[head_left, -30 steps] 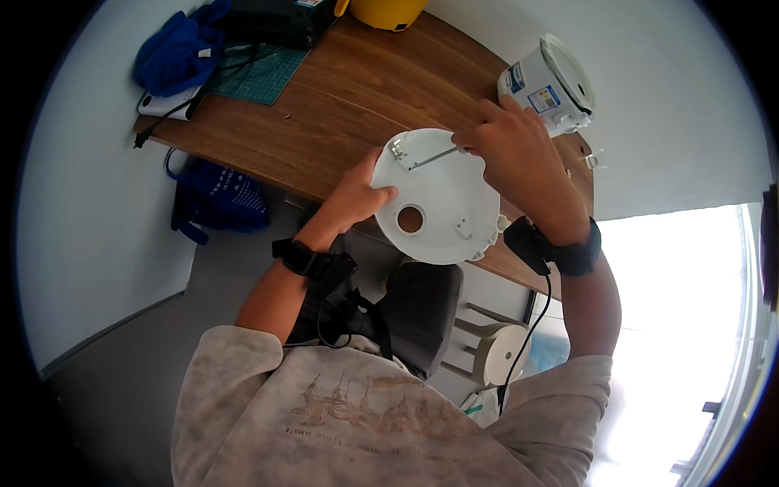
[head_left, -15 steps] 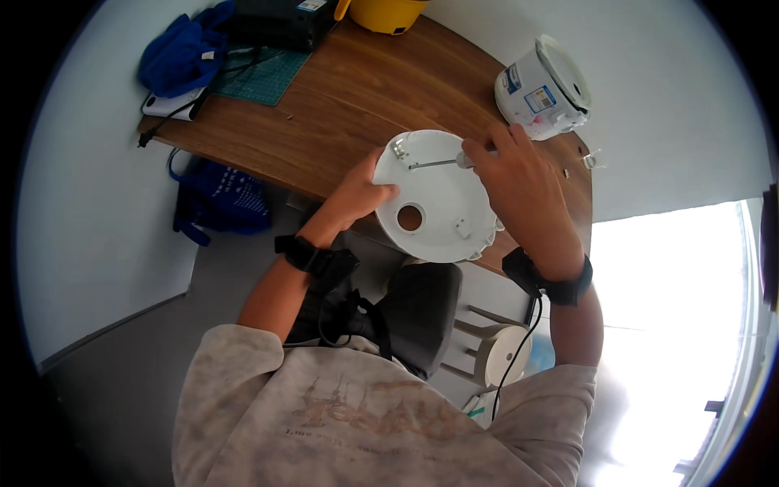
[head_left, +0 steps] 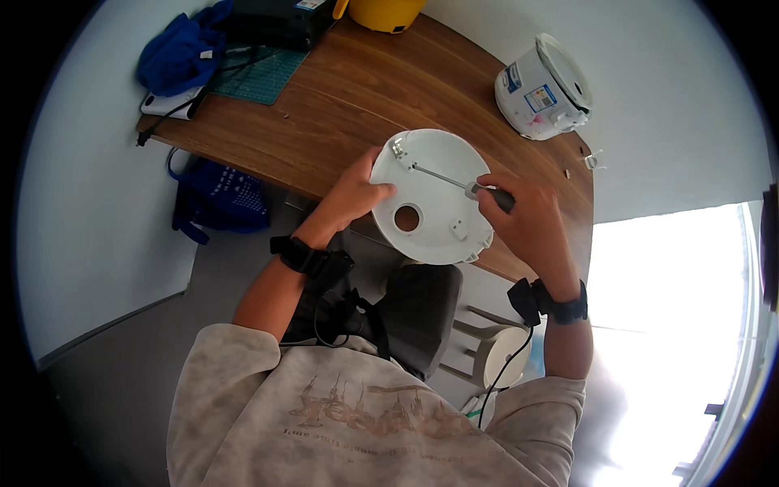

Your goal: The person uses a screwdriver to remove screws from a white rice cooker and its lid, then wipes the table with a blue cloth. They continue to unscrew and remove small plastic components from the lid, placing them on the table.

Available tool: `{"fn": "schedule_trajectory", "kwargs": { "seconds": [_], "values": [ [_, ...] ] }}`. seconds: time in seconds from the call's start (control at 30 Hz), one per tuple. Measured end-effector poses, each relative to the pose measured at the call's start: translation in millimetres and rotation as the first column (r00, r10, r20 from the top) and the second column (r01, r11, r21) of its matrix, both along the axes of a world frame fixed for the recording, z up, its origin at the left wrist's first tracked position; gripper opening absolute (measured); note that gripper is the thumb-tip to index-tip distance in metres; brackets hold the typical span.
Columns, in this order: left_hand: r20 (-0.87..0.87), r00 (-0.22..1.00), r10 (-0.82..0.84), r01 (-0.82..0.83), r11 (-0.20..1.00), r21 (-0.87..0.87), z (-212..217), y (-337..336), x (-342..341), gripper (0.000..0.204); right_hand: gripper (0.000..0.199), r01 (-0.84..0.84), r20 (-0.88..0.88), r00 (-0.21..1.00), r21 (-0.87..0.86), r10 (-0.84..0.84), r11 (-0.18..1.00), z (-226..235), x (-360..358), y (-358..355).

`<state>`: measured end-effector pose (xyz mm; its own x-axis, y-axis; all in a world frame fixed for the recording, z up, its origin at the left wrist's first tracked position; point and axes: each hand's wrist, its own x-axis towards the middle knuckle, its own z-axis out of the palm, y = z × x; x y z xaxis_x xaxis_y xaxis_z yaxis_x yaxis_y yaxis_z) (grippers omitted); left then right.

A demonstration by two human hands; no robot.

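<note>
The wooden table spreads beyond the left hand, which clamps the rim of the round white cover just to its right, seemingly steadying it for the screwdriver that the right hand grips, tip at a small fitting.

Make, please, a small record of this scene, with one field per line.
left hand: grips the left edge of the round white cover
right hand: holds the grey-handled screwdriver
screwdriver tip: at or near the small fitting on the cover; exact contact unclear
wooden table: bears a green mat at upper left, a white pot at right
</note>
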<state>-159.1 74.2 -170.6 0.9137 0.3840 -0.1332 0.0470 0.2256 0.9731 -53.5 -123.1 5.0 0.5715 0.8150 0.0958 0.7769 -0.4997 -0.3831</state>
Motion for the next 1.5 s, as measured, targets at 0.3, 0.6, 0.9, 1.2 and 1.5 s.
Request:
{"fn": "schedule_trajectory", "kwargs": {
  "seconds": [0.3,0.6,0.9,1.2,1.5],
  "values": [
    [-0.017,1.000,0.011,-0.011,1.000,0.000,1.2,-0.7,-0.5,0.061,0.022,0.019,0.031,0.999,0.005,-0.019,1.000,-5.7,0.2,1.6],
    [-0.031,0.999,0.013,-0.010,0.996,0.094,-2.2,-1.0,2.2,0.062,0.019,-0.013,0.034,0.999,0.046,0.012,0.999,-8.0,3.2,-1.5],
    [-0.047,0.998,0.031,-0.026,0.995,0.101,-2.1,-0.4,0.9,0.062,0.022,0.025,-0.052,0.998,-0.017,-0.026,1.000,-4.1,0.5,0.6],
    [-0.041,0.999,0.029,-0.025,0.995,0.100,-1.3,-0.6,1.1,0.063,0.022,0.024,-0.035,0.999,-0.010,-0.024,1.000,-7.0,3.6,-0.1],
    [-0.024,0.999,0.042,-0.040,0.995,0.096,-3.6,-1.1,1.2,0.062,0.019,-0.128,0.053,0.990,-0.093,0.133,0.987,8.4,4.9,8.2]
  ]
}}
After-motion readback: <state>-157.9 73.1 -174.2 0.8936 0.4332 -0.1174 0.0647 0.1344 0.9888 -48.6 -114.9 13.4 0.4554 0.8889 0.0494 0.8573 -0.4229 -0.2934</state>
